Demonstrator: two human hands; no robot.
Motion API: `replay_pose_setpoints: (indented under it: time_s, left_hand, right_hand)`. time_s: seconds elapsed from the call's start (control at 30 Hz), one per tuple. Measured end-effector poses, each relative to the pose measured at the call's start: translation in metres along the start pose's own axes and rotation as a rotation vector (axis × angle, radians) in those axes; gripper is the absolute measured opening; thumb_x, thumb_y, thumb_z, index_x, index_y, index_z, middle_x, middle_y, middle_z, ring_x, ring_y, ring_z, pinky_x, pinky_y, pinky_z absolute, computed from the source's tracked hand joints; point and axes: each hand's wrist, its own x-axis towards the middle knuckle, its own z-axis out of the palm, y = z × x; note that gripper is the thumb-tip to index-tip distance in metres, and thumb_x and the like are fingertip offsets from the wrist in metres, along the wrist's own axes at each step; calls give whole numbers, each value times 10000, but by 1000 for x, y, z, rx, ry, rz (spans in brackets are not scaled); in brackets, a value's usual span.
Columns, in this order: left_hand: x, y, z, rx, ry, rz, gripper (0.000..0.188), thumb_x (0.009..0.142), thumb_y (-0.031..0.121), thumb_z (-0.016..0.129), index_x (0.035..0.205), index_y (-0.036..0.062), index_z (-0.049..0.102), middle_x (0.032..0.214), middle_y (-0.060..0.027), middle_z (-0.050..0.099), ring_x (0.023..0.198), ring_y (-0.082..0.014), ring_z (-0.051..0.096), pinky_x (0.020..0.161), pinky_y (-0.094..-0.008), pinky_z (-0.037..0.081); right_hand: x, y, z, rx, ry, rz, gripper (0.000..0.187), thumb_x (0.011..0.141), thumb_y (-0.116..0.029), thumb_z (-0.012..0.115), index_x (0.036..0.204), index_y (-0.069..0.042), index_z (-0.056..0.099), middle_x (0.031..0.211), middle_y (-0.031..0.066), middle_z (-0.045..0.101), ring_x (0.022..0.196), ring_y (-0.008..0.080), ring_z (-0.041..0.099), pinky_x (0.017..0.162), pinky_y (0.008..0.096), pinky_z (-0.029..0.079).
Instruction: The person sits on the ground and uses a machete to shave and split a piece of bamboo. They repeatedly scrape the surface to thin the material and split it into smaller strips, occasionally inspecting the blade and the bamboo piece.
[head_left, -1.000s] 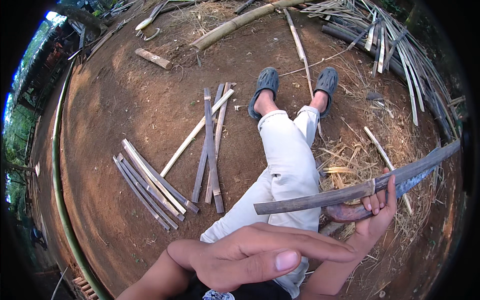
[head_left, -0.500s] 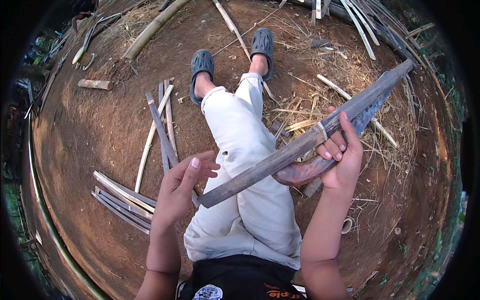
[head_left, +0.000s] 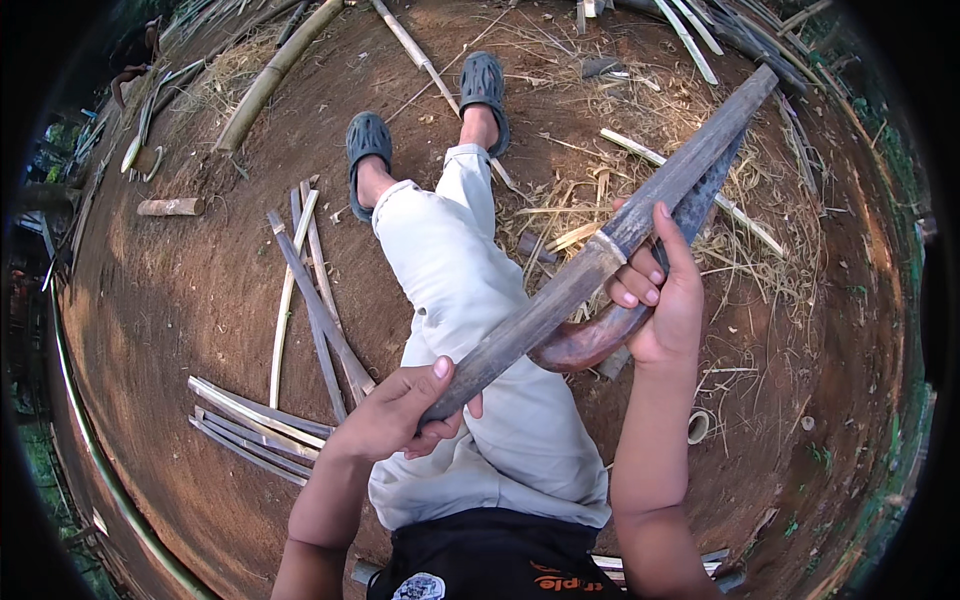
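Cut bamboo strips lie on the ground, while the left hand grips another slat, seemingly unshaved, which the right hand clasps alongside a knife.

Brown earth lies in patchy sunlight; greenery edges it.

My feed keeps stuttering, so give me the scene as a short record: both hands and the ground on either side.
Left hand: grips the near end of a flat, grey-brown bamboo strip
Right hand: holds the strip's middle together with a curved, brown-handled, dark-bladed knife
Ground, left: loose grey and pale bamboo strips
Ground, right: scattered thin straw-coloured shavings
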Motion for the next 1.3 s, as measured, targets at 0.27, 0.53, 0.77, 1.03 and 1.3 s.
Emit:
replay_pose_setpoints:
  time_s: [0.27,0.53,0.77,1.03,1.3]
  left_hand:
    - [28,-14,19,5,139,69,663,1063,533,181,940,17,578,527,37,348,389,-47,259,370,-225,222]
    - [52,-15,49,213,279,216,307,1048,290,483,927,23,576,595,20,430,472,-28,331,425,-206,253]
    - [39,-26,63,536,301,241,340,1031,328,532,858,38,570,597,18,511,541,-54,453,513,-255,388]
    - [43,-26,68,472,349,217,354,1026,316,549,839,16,560,588,6,493,549,-55,439,510,-251,379]
    - [65,-22,63,660,411,301,365,1031,320,533,844,9,567,580,-13,499,543,-73,451,509,-271,384]
  right_hand:
    - [-30,12,-71,-479,392,-343,595,1007,-547,468,1176,6,606,593,-23,420,447,51,345,423,247,344]
    - [-89,22,-62,-1787,-235,-712,421,943,-469,611,1069,-70,665,676,113,645,557,259,652,459,348,474]
    - [-51,-6,-83,-1846,-37,-695,394,933,-485,610,1052,-114,667,586,90,616,499,286,638,439,400,475]
    - [-58,-16,-79,-1942,-150,-706,381,954,-477,581,1049,-115,656,556,86,598,479,271,629,437,376,486]
    - [-56,-15,-85,-1993,-225,-797,381,933,-467,614,1057,-115,688,553,113,596,503,297,640,437,382,490]
